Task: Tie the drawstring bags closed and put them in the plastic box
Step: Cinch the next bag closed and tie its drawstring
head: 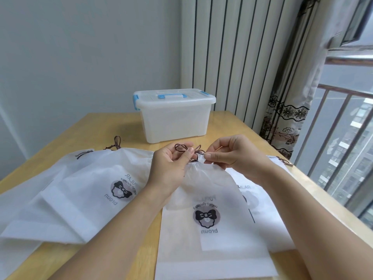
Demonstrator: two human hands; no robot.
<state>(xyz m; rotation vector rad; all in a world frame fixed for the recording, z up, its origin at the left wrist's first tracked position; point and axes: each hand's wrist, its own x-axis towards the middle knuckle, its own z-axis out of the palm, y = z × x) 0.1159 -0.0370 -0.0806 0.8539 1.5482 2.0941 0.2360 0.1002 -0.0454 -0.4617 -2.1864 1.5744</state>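
A white drawstring bag [205, 215] with a dark bow logo lies in front of me, its mouth gathered tight. My left hand [169, 166] pinches one loop of its brown drawstring [181, 148]. My right hand [232, 154] pinches the other end of the cord at the gathered neck. A translucent plastic box [175, 120] with a blue handle and blue clips stands at the far middle of the table, its lid closed. Other white bags [80, 190] lie flat on the left, and another bag [252, 195] lies under my right forearm.
The wooden table [101, 126] runs to a wall at the left and back. Curtains [282, 122] and a window railing [339, 138] stand close on the right. Loose brown cords [116, 143] of the left bags lie near the box.
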